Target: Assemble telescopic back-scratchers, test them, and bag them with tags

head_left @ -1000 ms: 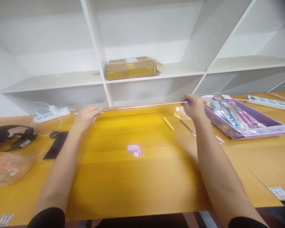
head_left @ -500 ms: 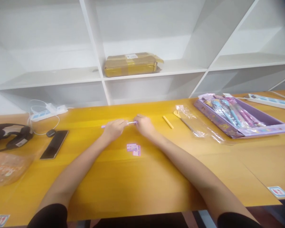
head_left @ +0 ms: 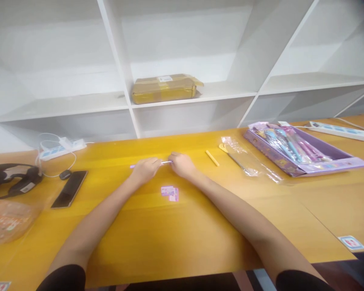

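Note:
Both my hands are on a thin stick [head_left: 166,162] held crosswise above the table. Its purple end [head_left: 132,166] sticks out to the left, and a short silvery stretch shows between the hands. My left hand [head_left: 146,169] is closed around the purple part, hiding most of it. With fingers pinched together, my right hand [head_left: 182,165] grips the right end, whose tip is hidden. Small purple printed cards [head_left: 167,190] lie overlapping in front of the hands. To the right are a short yellow stick [head_left: 212,158] and a dark rod with a yellow claw-like head [head_left: 223,148].
Clear plastic wrapping [head_left: 245,155] lies by a purple box [head_left: 346,159] of wrapped blue and pink sticks. At left are a phone [head_left: 69,190], a power strip [head_left: 63,149], a black headset [head_left: 15,178] and an orange bag [head_left: 9,222]. A carton [head_left: 164,89] sits on the shelf.
The view has shifted slightly. Both hands keep hold of the stick; the purple bit that showed at the right fingers is now mostly hidden.

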### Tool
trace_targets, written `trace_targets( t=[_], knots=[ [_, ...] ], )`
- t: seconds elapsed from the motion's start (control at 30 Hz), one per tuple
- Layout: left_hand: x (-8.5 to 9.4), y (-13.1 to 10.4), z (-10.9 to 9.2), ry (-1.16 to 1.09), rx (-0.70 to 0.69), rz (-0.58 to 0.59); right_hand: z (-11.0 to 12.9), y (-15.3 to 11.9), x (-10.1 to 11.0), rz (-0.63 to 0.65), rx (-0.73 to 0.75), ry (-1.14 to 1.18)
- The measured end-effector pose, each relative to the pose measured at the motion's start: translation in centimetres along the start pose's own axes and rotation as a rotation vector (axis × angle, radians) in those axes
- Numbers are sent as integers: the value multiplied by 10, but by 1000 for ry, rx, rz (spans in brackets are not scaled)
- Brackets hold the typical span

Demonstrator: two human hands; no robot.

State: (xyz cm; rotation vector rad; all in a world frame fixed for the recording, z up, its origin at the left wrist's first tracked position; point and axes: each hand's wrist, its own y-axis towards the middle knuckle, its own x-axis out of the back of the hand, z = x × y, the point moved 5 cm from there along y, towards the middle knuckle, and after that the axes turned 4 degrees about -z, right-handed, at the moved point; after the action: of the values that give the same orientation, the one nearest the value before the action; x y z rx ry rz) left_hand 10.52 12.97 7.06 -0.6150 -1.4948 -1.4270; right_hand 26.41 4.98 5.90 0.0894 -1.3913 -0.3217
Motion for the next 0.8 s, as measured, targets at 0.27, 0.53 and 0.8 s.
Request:
trace_targets(
  t=[0.27, 0.53, 0.8],
  knots=[
    [-4, -1, 0, 7, -20, 9, 0, 0, -2, 41, 23, -63],
    [15, 5, 13, 32, -28, -29, 3, 1, 18, 42, 73, -107],
    [22, 9, 9, 78, -73, -123, 8, 6, 26, 23, 75, -149]
  ],
)
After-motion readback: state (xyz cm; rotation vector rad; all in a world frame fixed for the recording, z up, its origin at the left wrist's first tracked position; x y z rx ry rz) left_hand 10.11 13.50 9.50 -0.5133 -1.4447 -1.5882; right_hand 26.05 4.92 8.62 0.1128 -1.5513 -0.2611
